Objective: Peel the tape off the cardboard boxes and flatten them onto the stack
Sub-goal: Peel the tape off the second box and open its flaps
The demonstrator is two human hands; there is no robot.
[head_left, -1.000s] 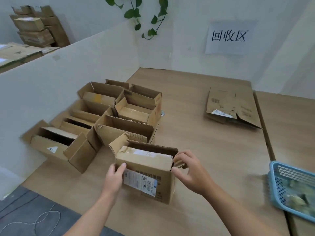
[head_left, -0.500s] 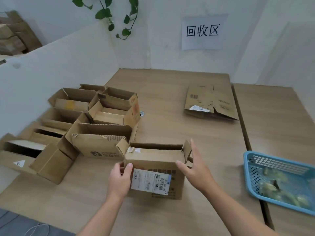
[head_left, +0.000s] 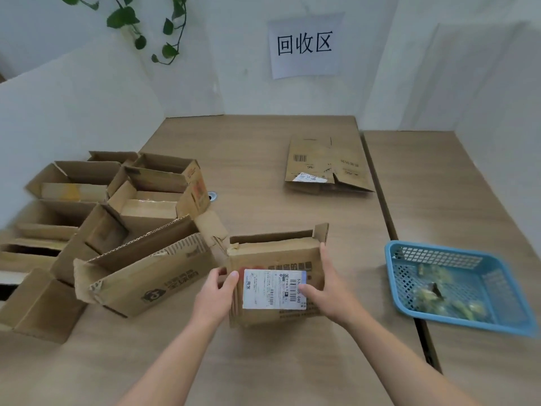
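The box sits near the table's front edge, mid-width, held between both hands. The left hand grips its left edge, and the right hand clasps the right side with the thumb on the label. The flat stack lies towards the far right corner. Open boxes crowd the left edge, and a basket sits to the right.

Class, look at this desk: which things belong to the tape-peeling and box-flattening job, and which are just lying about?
In the job: labelled box, gripped by left hand and right hand; open boxes waiting; flattened stack; blue basket of scraps, possibly tape.
Lying about: wall sign; hanging plant.
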